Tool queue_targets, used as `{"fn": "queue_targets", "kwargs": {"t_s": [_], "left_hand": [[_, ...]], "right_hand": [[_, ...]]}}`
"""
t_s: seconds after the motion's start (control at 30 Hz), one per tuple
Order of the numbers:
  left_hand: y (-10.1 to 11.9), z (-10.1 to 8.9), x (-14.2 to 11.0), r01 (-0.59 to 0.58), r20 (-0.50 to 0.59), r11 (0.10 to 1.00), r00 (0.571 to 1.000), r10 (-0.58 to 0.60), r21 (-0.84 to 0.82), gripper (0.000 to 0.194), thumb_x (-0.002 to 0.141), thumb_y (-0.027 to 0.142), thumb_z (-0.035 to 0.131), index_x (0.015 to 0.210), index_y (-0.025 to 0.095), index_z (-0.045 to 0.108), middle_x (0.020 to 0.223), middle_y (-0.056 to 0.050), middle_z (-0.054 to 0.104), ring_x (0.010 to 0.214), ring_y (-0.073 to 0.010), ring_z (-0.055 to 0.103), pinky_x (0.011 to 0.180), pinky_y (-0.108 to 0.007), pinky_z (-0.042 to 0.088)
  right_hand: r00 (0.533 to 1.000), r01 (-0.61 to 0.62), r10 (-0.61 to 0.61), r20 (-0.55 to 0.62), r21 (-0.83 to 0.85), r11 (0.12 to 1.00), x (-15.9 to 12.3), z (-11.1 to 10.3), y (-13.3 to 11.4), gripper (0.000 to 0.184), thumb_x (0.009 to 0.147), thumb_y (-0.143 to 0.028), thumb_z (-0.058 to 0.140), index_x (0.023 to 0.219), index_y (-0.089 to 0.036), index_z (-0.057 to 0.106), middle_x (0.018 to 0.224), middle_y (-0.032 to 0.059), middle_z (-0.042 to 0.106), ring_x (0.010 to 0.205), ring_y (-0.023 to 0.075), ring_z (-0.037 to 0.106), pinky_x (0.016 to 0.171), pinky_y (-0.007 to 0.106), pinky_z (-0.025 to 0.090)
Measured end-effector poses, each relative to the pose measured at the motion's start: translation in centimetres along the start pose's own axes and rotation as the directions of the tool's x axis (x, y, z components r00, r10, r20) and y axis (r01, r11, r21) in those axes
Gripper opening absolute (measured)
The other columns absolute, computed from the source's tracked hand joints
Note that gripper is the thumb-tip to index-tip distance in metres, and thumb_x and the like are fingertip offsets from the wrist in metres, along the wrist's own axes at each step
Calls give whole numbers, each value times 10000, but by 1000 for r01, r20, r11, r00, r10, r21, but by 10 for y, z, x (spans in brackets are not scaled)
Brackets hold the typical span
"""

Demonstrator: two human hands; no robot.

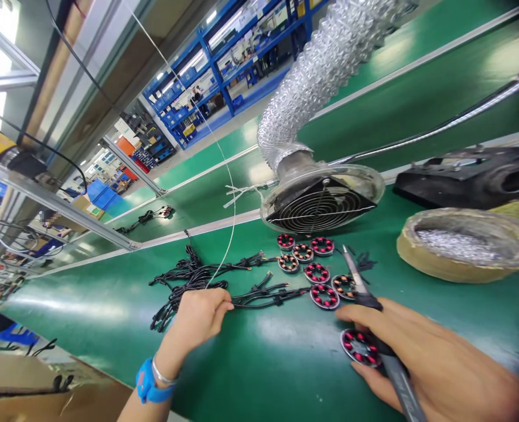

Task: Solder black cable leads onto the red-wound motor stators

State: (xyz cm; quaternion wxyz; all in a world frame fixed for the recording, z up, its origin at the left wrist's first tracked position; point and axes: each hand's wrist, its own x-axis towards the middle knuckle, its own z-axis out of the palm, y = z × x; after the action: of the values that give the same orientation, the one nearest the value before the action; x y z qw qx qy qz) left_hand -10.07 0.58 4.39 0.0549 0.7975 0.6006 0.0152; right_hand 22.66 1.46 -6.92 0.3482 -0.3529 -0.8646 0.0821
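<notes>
The right hand (439, 357) grips an iron (368, 300) and a coil (357, 354) over the bench (263, 363), the iron slanting lengthwise forward-left, tip away, while the left hand (202, 316) pinches what looks like a cable (253, 305).

A glossy green workbench (259, 357) bears a tangle of thin black cables (188, 274), a cluster of small ring-shaped coils (317, 280) with red or copper-coloured windings and, farther right, a round, tan-sided tub (455, 266) near a bulky black housing (465, 179).
</notes>
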Motion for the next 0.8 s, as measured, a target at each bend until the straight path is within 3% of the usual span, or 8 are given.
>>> {"fn": "queue_targets", "kwargs": {"t_s": [0.1, 0.23, 0.33, 0.43, 0.5, 0.6, 0.7, 0.8], "left_hand": [[-12, -22, -16, 78, -193, 994, 977, -91, -76, 186, 946, 254, 475, 830, 183, 602, 579, 32, 567, 491, -110, 501, 498, -198, 361], [-16, -58, -47, 104, -497, 960, 838, -225, -260, 124, 917, 270, 561, 822, 190, 567, 479, 100, 356, 401, -80, 314, 405, -187, 252], [4, -53, -61, 52, -429, 964, 889, -163, -259, 63, 904, 204, 572, 842, 195, 577, 483, 100, 377, 393, -73, 314, 403, -187, 247], [31, -14, -56, -53, -244, 964, 970, -12, -259, 95, 901, 166, 544, 818, 196, 578, 572, 51, 527, 445, -81, 434, 438, -186, 311], [42, 16, -48, -141, -211, 957, 974, 88, -254, 105, 893, 157, 535, 802, 197, 568, 608, 29, 582, 489, -95, 496, 486, -198, 351], [43, 43, -37, -179, -325, 954, 941, 95, -241, 108, 898, 160, 511, 810, 192, 566, 642, -2, 624, 547, -123, 550, 546, -226, 389], [34, 42, -35, -154, -337, 946, 940, 51, -286, 156, 927, 183, 450, 827, 187, 570, 567, 9, 579, 493, -122, 512, 518, -231, 376], [33, 27, -39, -226, -200, 913, 966, 164, -339, 168, 901, 228, 506, 774, 202, 612, 546, 21, 604, 480, -112, 537, 530, -225, 401]], "right_hand": [[1000, -3, 3, 5, 19, 1000, 0, -1, 2, 405, 821, -266, 512, 1222, -224, 477, 907, 82, 640, 769, 240, 679, 633, 357, 621], [1000, 1, -1, -27, 3, 1000, 0, -1, 5, 404, 824, -271, 498, 1224, -222, 483, 944, 96, 644, 785, 247, 682, 643, 365, 621], [1000, -9, 9, -24, -1, 1000, -1, 0, 8, 414, 822, -269, 497, 1233, -229, 477, 935, 88, 638, 777, 243, 680, 635, 354, 615], [999, -38, 38, 5, 10, 999, -5, 1, 12, 418, 823, -287, 511, 1237, -239, 478, 887, 66, 618, 727, 228, 667, 608, 339, 605], [998, -54, 54, 10, 4, 999, -9, 3, 15, 423, 832, -321, 520, 1245, -241, 480, 909, 70, 618, 744, 238, 667, 623, 356, 605], [997, -71, 71, 15, -16, 997, -14, 5, 17, 445, 840, -384, 531, 1258, -239, 482, 963, 87, 629, 764, 262, 671, 648, 388, 605], [995, -88, 89, 38, -19, 996, -13, 2, 14, 430, 847, -368, 543, 1253, -239, 483, 986, 95, 637, 791, 276, 683, 650, 377, 599], [991, -126, 126, 50, 0, 992, -9, -3, 7, 367, 867, -268, 516, 1232, -245, 485, 992, 85, 641, 829, 265, 690, 706, 362, 590]]}}
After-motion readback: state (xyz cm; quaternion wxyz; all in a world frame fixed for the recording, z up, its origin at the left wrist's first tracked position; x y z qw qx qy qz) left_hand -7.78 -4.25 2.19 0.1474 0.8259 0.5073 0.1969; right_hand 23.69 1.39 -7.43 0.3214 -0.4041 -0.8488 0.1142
